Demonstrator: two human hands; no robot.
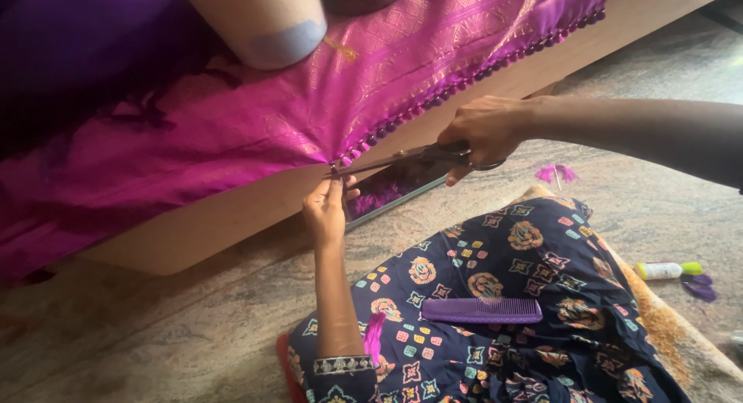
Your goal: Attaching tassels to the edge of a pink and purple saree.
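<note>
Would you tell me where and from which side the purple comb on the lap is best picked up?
Probably by its solid spine, from above. The purple comb lies flat across the patterned dress, long axis left to right, teeth toward the top of the picture, so a pinch across the plain lower edge near mid-length should lift it level.

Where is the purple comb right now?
In the head view, the purple comb lies flat on the patterned dark-blue cloth over the person's lap, lower middle, below the scissors.
</note>
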